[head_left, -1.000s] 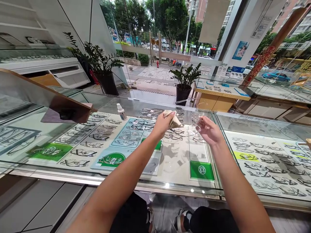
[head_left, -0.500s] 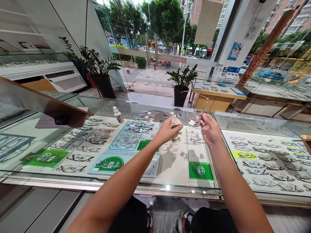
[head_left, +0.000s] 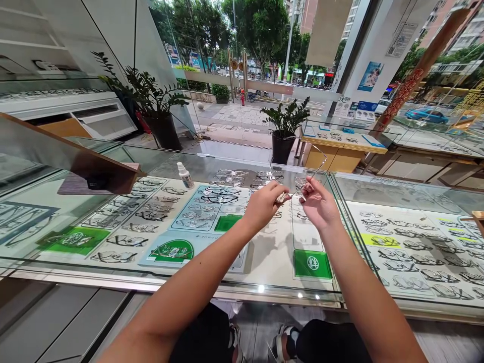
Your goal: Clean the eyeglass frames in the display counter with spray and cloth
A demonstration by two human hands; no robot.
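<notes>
My right hand point(head_left: 321, 205) grips a thin-framed pair of eyeglasses point(head_left: 324, 160) above the glass counter, thumb and fingers pinched on it. Part of the frame rises above those fingers, and a thin piece slants down toward my left hand point(head_left: 264, 206). That hand is closed around a pale cloth point(head_left: 282, 197), of which only a small bit shows between the fingers. Cloth and eyeglasses meet or nearly meet between the two hands; exact contact is hidden. Below, under the glass, lie rows of eyeglasses, among them a dark pair point(head_left: 220, 195).
A white spray bottle point(head_left: 185, 176) stands on the counter point(head_left: 264, 272) left of my hands. A brown-edged mirror or panel point(head_left: 75, 156) leans in from the left. Green cards point(head_left: 312, 263) lie inside the case. Potted plants point(head_left: 283, 146) stand beyond, before the glass front.
My left hand has turned over and brought the cloth against or close to the eyeglasses. My right hand has shifted slightly left, tilting the eyeglasses. The two hands are nearer each other.
</notes>
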